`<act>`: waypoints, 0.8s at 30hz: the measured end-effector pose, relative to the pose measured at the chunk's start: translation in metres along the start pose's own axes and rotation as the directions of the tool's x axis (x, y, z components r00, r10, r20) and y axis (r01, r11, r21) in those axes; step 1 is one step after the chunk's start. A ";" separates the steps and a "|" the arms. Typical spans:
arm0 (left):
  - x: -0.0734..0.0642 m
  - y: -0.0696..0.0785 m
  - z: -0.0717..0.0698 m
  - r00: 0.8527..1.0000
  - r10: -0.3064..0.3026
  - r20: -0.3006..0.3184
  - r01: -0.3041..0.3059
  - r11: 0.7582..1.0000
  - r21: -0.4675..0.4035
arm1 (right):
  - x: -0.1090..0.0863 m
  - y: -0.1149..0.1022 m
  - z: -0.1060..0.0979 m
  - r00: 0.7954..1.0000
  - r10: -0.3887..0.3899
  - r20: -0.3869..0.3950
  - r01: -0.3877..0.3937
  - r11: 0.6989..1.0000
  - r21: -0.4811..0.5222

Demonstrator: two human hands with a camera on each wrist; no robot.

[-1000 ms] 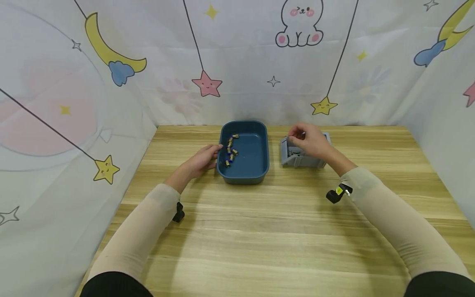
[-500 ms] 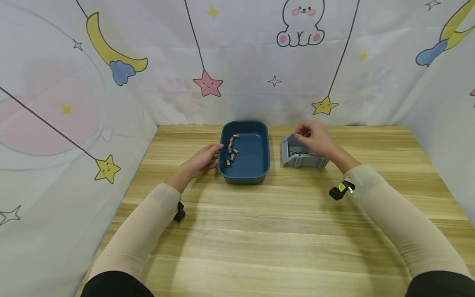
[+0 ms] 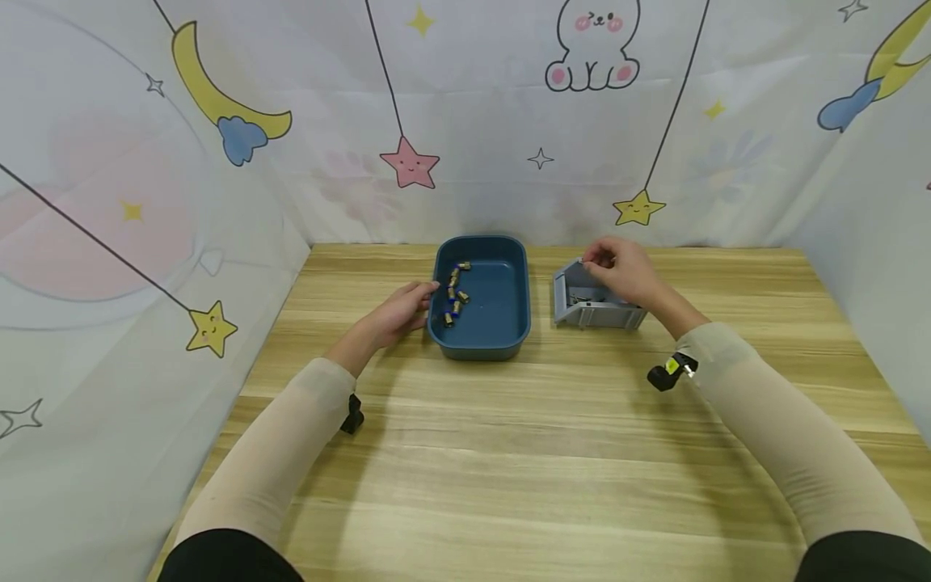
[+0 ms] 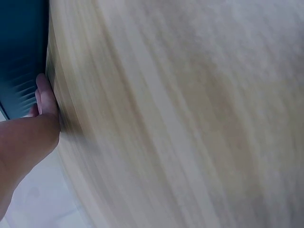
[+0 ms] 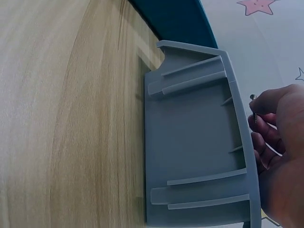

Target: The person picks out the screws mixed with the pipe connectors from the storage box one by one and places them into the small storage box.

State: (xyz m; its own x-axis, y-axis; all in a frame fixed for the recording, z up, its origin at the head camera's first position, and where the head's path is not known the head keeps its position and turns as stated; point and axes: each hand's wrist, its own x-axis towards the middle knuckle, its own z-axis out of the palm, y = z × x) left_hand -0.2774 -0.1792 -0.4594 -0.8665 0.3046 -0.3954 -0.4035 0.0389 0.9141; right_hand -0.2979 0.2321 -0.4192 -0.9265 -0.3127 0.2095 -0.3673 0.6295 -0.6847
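Observation:
My right hand (image 3: 624, 271) is over the grey parts bin (image 3: 600, 315). In the right wrist view its thumb and fingertips pinch a small metal screw (image 5: 253, 98) above the bin's rim. Some small dark metal pieces (image 3: 579, 299) lie inside that bin. My left hand (image 3: 400, 314) rests against the left side of the dark blue tub (image 3: 483, 353), its fingertips at the rim. Seen from the left wrist, the fingers lie extended along the tub's outer wall. Several small brass fittings (image 3: 452, 293) with blue rings lie along the tub's left side.
Both containers stand side by side near the back of the wooden table (image 3: 509, 453), with a narrow gap between them. A white printed curtain (image 3: 480, 121) hangs right behind the table and closes off both sides.
My right hand has risen slightly and moved to the right over the grey bin, uncovering more of its inside. My left hand stays at the tub.

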 end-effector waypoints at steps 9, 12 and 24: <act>0.000 0.001 0.002 1.000 0.000 -0.013 0.000 1.000 -0.007 | -0.001 -0.002 0.000 1.000 0.025 -0.015 -0.025 1.000 -0.018; 0.001 0.001 0.002 1.000 -0.001 -0.010 0.001 1.000 -0.006 | -0.002 -0.002 -0.001 0.999 0.027 -0.021 -0.028 0.999 -0.017; 0.004 0.000 0.003 1.000 0.009 0.004 -0.009 1.000 -0.003 | -0.006 0.001 -0.004 0.999 0.036 -0.011 -0.036 0.999 -0.016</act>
State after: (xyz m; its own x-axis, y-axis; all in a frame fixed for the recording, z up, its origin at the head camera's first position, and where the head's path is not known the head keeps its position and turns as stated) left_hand -0.2803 -0.1746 -0.4604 -0.8688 0.3089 -0.3870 -0.3968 0.0333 0.9173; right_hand -0.2933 0.2376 -0.4183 -0.9401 -0.2815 0.1925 -0.3346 0.6519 -0.6805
